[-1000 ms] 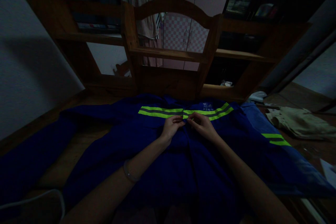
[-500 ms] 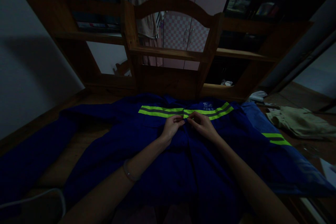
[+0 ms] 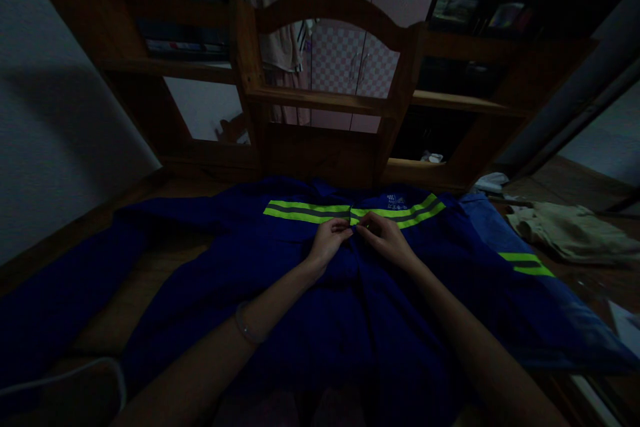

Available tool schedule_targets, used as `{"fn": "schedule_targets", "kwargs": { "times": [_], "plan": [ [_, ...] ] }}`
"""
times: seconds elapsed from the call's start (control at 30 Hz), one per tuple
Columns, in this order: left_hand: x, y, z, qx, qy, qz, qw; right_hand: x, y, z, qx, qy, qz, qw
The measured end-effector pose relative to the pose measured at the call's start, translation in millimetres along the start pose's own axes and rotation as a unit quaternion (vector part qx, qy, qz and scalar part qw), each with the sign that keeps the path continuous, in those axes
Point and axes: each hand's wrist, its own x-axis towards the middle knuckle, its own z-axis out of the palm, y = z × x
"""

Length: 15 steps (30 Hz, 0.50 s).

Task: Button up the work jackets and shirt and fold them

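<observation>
A dark blue work jacket [image 3: 280, 293] with yellow-green reflective stripes [image 3: 305, 211] lies spread flat in front of me, sleeves out to both sides. My left hand [image 3: 327, 242] and my right hand [image 3: 385, 238] meet at the jacket's front opening, just below the chest stripe. Both hands pinch the front edges of the fabric between thumb and fingers. What sits between the fingertips is too small and dark to make out. A bracelet circles my left wrist.
A wooden headboard with shelves [image 3: 325, 100] rises right behind the jacket. A crumpled beige garment [image 3: 570, 233] lies at the right. A white cable [image 3: 75, 373] curls at the lower left. The wall runs along the left. The room is dim.
</observation>
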Motion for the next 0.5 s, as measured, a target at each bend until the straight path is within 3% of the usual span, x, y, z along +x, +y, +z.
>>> {"fn": "schedule_targets", "kwargs": {
  "times": [0.5],
  "plan": [
    [6.4,-6.9,1.1,0.057,0.015,0.04,0.997,3.4,-0.6,-1.9,-0.008,0.013,-0.002,1.0]
  ]
}}
